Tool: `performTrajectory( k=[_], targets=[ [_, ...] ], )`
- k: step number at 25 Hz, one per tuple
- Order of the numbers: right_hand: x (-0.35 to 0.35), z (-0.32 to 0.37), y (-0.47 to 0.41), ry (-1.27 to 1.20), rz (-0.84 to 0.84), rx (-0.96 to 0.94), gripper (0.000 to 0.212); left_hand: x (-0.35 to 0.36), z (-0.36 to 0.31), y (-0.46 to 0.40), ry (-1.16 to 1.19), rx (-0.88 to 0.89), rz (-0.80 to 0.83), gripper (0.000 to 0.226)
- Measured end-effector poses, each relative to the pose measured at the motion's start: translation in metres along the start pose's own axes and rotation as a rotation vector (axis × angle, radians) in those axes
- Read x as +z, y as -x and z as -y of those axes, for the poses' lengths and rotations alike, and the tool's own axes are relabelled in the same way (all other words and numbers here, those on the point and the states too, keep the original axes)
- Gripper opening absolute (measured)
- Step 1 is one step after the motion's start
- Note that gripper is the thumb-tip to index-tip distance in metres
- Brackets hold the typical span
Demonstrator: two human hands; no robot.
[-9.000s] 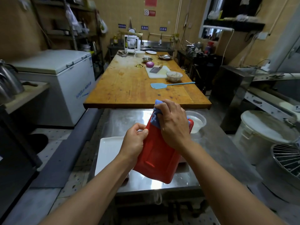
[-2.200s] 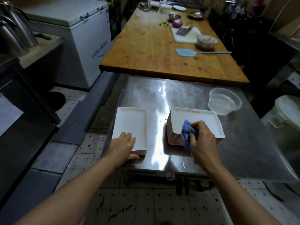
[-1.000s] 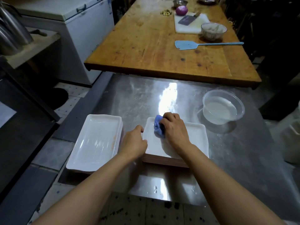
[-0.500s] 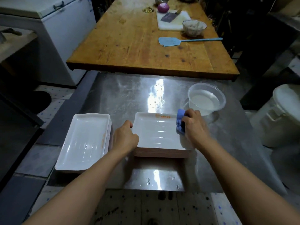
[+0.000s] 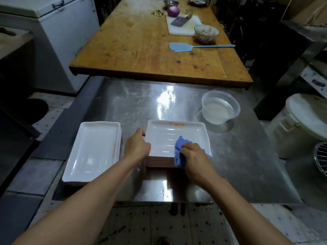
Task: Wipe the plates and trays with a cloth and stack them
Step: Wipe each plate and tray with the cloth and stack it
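Observation:
A stack of rectangular trays point(image 5: 174, 133), white inside with red undersides, stands on the steel table point(image 5: 134, 103). My left hand point(image 5: 137, 147) grips the top tray's left edge. My right hand point(image 5: 193, 157) holds a blue cloth point(image 5: 179, 147) and presses it on the near right part of that tray. A second, lower pile of white trays point(image 5: 92, 151) lies at the table's left front corner, apart from both hands.
A clear plastic bowl of water point(image 5: 220, 107) stands behind the stack to the right. Beyond the steel table is a wooden table point(image 5: 141, 50) with a blue spatula point(image 5: 182, 47), cutting board, onion and glass bowl. A white bucket point(image 5: 304, 121) stands at right, a chest freezer point(image 5: 58, 29) at left.
My right hand has dragged the cloth from the tray's far right corner back to its near right side. My left hand keeps its hold on the left edge.

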State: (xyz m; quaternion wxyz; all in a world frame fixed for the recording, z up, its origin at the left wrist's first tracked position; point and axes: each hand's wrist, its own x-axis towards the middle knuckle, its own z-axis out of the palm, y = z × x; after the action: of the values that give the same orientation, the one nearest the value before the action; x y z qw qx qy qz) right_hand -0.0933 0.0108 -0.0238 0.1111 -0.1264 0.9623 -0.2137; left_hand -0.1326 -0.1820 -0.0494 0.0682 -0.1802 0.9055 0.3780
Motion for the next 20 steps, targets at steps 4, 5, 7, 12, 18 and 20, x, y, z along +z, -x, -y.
performTrajectory(
  k=[4,5,7,12,18,20],
  targets=[
    [0.026,0.033,-0.021,0.052,-0.084,-0.249,0.029,-0.006,0.006,-0.001,0.129,-0.001,0.078,0.02],
    [0.029,0.042,-0.022,0.034,-0.061,-0.275,0.028,-0.007,0.008,-0.001,0.164,-0.007,0.098,0.02],
    [0.031,0.045,-0.031,-0.062,-0.106,-0.302,0.025,-0.008,0.01,-0.002,0.191,-0.008,0.124,0.022],
    [0.024,0.041,-0.059,-0.119,-0.083,-0.293,0.015,-0.01,0.01,-0.004,0.146,-0.011,0.139,0.033],
    [0.021,0.03,-0.08,-0.002,-0.116,-0.291,0.025,-0.007,0.004,-0.002,-0.018,0.004,0.077,0.031],
    [0.02,0.019,-0.074,0.027,-0.136,-0.251,0.032,-0.005,0.004,-0.002,-0.045,0.018,0.055,0.03]
  ],
)
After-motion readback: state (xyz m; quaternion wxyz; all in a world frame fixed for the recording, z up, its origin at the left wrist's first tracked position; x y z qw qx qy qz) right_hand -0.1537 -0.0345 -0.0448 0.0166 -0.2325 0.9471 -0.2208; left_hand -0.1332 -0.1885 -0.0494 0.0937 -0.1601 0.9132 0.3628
